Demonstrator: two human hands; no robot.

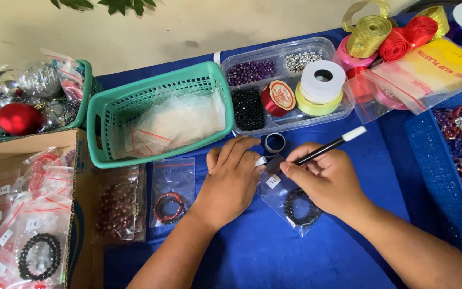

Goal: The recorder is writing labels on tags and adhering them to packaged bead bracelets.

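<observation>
Two hands are working over one small clear bag (pixel 290 206) lying on the blue counter (pixel 274 257), and I am reading this as the labelling step: a black bead bracelet (pixel 301 207) is sitting inside the bag, and a small white sticker (pixel 273 181) is already on its upper part.

My right hand (pixel 327 182) is gripping a black pen (pixel 327 149) with a white end, fingers curled around the shaft, the tip pointing down toward the bag's top edge. My left hand (pixel 231 179) is resting palm down just beside it, fingers bent, pinning the bag's top corner flat; it is closed on nothing that I can see.

As I judge it, the next move is calling for a steady bag and a light pen tip, since the plastic is slippery and the sticker is small.

Both forearms are coming in from the bottom edge, angled toward each other. Near the left hand, another bagged bracelet (pixel 169 207) is lying on the counter, and a green basket (pixel 156 115) of empty bags is standing behind it.
</observation>
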